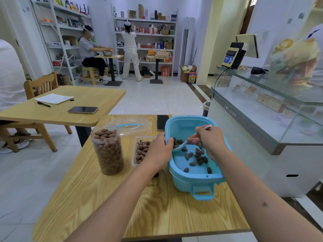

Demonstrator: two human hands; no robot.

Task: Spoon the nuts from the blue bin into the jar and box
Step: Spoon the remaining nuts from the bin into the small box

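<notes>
The blue bin (192,179) sits tilted on the right part of the wooden table (104,203), its left side raised, and only a scatter of dark nuts (197,157) lies on its floor. The left hand (158,151) grips the bin's left rim, fingers curled over the edge and thumb outside. The right hand (208,140) reaches down into the bin and pinches the handle of a white spoon (181,145) — the handle's end sticks up past the knuckles, and the bowl rests low against the left wall among a few nuts.

Just left of the bin stands the clear box (139,151), partly filled with nuts; the left wrist covers its right side, so how full it is there cannot be seen. Further left stands the clear jar (108,151), lid off and filled nearly to the neck. Behind the box lies a clear lid with a blue strip (130,126), and beside it, touching the bin's far left corner, a dark phone (162,122).

Around the table: a second wooden table (57,117) to the left with a notepad (53,98), a pen (43,104) and another phone (83,110); a glass counter (262,105) close on the right. At the back two people work by white shelves (145,41) — one seated, one standing.
</notes>
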